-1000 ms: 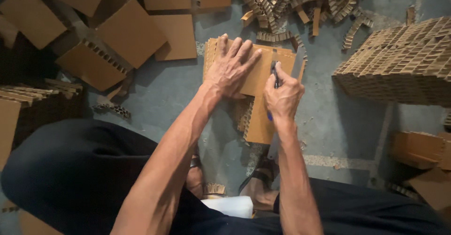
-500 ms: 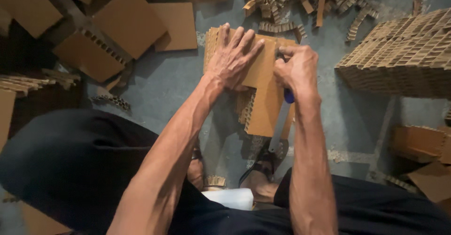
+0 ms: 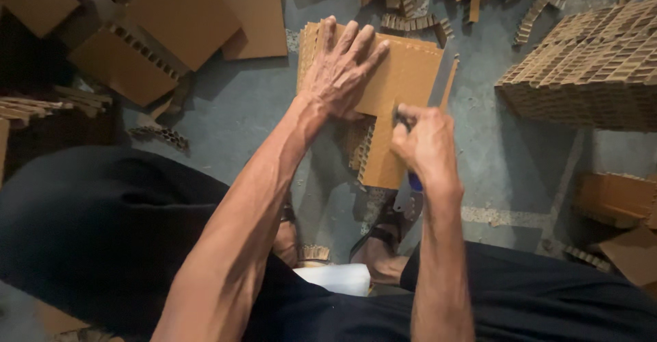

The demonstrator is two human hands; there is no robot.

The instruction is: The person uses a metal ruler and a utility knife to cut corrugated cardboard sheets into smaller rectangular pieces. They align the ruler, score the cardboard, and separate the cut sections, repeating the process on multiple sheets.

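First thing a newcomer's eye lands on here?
The two bare hands at centre: the left hand pressed flat, fingers spread, on a brown honeycomb cardboard panel lying on the grey floor, and the right hand in a fist grip around a blue-handled knife along the panel's right side. Next, the big stack of honeycomb board at right.

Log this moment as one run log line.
left hand flat on cardboard panel | right hand grips knife, blade on panel | honeycomb stack right

Left hand (image 3: 342, 68) atop cardboard panel (image 3: 404, 82)
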